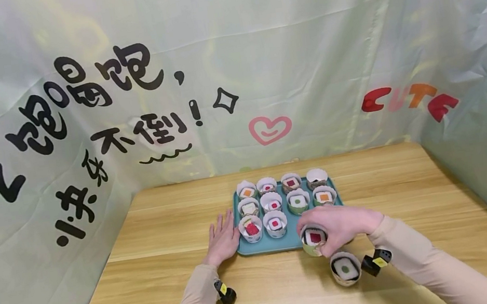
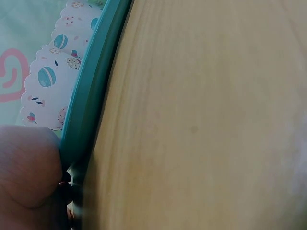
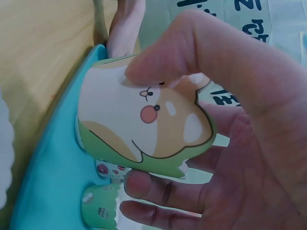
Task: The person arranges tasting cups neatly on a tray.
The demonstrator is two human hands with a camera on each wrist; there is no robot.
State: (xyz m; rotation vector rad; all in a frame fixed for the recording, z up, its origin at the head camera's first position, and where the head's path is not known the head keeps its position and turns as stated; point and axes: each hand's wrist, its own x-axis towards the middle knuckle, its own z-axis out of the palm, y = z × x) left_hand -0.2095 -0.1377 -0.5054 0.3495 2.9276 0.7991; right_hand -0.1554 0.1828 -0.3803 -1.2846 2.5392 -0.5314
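My right hand (image 1: 340,222) grips a green paper cup (image 1: 311,249) over the front right part of a teal tray (image 1: 267,246). Inside that cup sits what looks like a toy sushi roll with a dark red centre. Up close in the right wrist view, the cup (image 3: 120,103) shows a cartoon animal, thumb on one side and fingers on the other. My left hand (image 1: 222,240) lies with straight fingers along the tray's left edge, touching it. In the left wrist view only part of this hand (image 2: 29,165) shows beside the tray rim (image 2: 86,96).
Several paper cups with similar rolls stand in rows on the tray, among them a front left cup (image 1: 251,229). Another cup (image 1: 346,269), holding a roll with a green centre, stands on the wooden table (image 1: 162,301) near my right wrist. Printed cloth (image 1: 305,58) hangs behind.
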